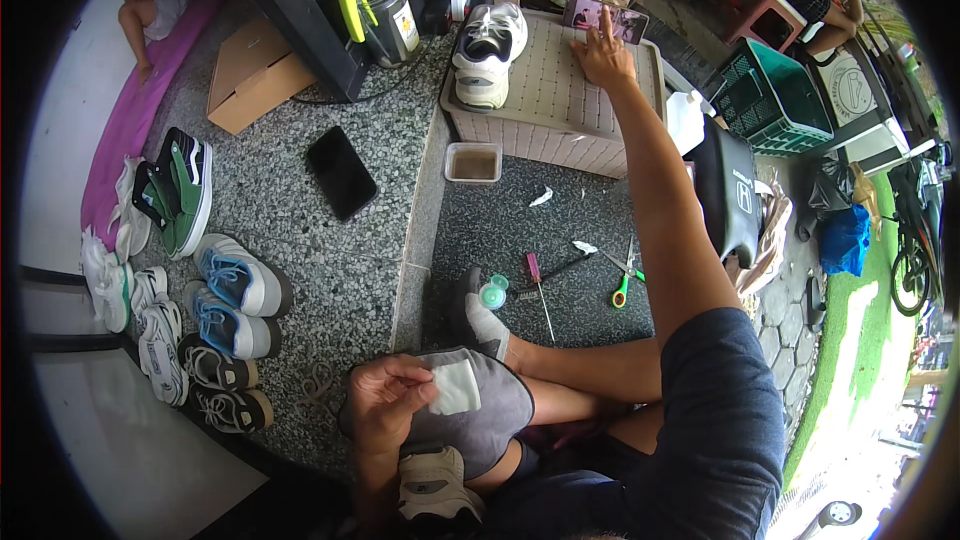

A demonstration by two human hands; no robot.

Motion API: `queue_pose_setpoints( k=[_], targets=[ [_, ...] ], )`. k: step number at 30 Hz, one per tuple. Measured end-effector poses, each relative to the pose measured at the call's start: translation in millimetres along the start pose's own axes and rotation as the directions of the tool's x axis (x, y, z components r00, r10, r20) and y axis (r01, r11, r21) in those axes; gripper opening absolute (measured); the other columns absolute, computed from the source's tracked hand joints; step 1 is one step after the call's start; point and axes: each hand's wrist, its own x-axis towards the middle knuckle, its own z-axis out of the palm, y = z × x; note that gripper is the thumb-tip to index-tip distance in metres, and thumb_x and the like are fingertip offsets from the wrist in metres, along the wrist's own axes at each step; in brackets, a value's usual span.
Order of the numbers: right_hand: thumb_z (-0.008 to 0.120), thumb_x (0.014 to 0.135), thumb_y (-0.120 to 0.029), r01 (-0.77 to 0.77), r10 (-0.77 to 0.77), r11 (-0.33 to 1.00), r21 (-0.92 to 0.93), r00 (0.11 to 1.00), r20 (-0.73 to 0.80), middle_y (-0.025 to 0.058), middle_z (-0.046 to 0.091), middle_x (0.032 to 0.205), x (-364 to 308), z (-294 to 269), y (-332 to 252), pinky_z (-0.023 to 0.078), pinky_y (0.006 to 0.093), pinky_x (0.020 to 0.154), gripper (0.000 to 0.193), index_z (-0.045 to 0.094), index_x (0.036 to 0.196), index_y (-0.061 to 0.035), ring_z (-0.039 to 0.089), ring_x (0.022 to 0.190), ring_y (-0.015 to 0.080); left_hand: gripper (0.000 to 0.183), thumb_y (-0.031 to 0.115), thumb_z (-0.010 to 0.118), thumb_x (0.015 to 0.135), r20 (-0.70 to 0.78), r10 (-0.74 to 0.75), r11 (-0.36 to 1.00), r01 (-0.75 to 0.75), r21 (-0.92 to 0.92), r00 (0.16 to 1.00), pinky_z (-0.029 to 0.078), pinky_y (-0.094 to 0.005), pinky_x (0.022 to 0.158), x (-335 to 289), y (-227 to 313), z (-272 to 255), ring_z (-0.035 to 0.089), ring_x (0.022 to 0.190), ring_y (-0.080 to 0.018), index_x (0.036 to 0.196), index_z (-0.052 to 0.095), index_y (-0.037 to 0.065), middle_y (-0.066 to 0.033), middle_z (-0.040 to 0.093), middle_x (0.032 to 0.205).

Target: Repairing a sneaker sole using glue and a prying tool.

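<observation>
My left hand (pixel 392 392) pinches one edge of a small white square cloth or pad (pixel 457 387) above my grey-covered knee. Under that wrist, a beige and white sneaker (pixel 437 485) rests against my lap. My right arm stretches far forward, and its hand (pixel 606 52) has its fingers extended at a phone (pixel 628 22) with a lit screen. That phone leans on its side at the back of a beige woven-pattern box (pixel 570 80). A fingertip overlaps the screen; whether it presses cannot be told. On the box's left end stands a white and grey sneaker (pixel 490 55).
A tub of brownish liquid (pixel 473 163) stands by the box. Green-handled scissors (pixel 621 285), a screwdriver (pixel 537 285), a dark-handled brush (pixel 555 274) and a green cap (pixel 494 292) lie before me. Leftward are a dark phone (pixel 342 173), several shoes (pixel 235 285) and a carton (pixel 255 75). People sit farther off.
</observation>
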Motion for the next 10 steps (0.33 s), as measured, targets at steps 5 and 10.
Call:
queue_pose_setpoints(
  k=[5, 10],
  targets=[
    [0.045, 0.101, -0.055, 0.009, -0.005, 0.999, 0.042, 0.995, -0.097, 0.0139, 0.016, 0.166, -4.2, -0.5, 2.4, 0.054, 0.0481, 0.093, 0.056, 0.054, 0.132, -0.0086, 0.062, 0.114, 0.039, 0.016, -0.008, 0.075, 0.075, -0.049, -0.033, 0.999, 0.035, 0.033, 0.998, 0.051, -0.0273, 0.078, 0.4, 1.9, 5.6, 0.066, 0.083, -0.0162, 0.089, 0.068, -0.004, -0.012, 0.068, 0.093],
    [0.042, 0.103, -0.054, 0.055, -0.055, 0.998, 0.029, 0.998, 0.015, 0.0106, 0.015, 0.167, -5.9, -3.6, -3.7, 0.054, 0.0472, 0.094, 0.054, 0.053, 0.132, -0.0106, 0.061, 0.119, 0.0391, 0.02, -0.005, 0.078, 0.075, -0.038, -0.031, 0.999, 0.032, 0.041, 0.999, 0.052, -0.029, 0.08, 0.4, 0.9, 2.4, 0.066, 0.085, -0.0172, 0.092, 0.068, -0.005, -0.0123, 0.068, 0.093]
  ],
)
